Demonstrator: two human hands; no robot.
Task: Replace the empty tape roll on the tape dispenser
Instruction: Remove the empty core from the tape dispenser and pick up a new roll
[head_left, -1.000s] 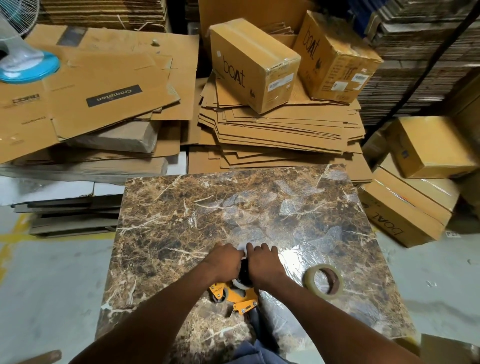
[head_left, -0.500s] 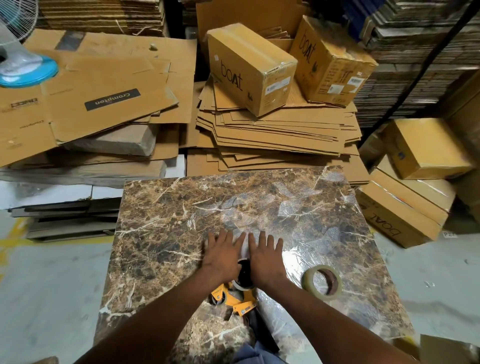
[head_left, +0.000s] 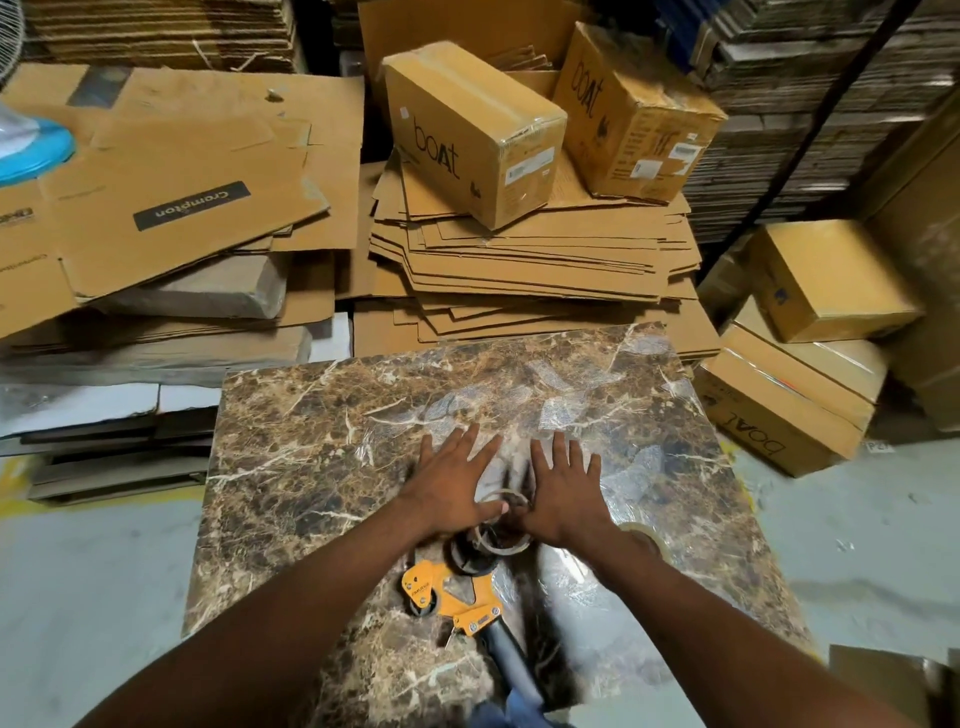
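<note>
Orange tape dispenser (head_left: 457, 590) lay at six o'clock; my left hand (head_left: 451, 488) and right hand (head_left: 563, 493) had splayed flat, grip released, empty roll (head_left: 501, 525) barely pinched

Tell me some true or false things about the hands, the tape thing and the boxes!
1. Both hands, left hand and right hand, have their fingers spread out. True.
2. The tape dispenser is blue. False: its frame is orange-yellow.
3. It lies on a brown marble-patterned table. True.
4. The cardboard box reads "boAt". True.
5. The left hand holds scissors. False: no scissors show.
</note>
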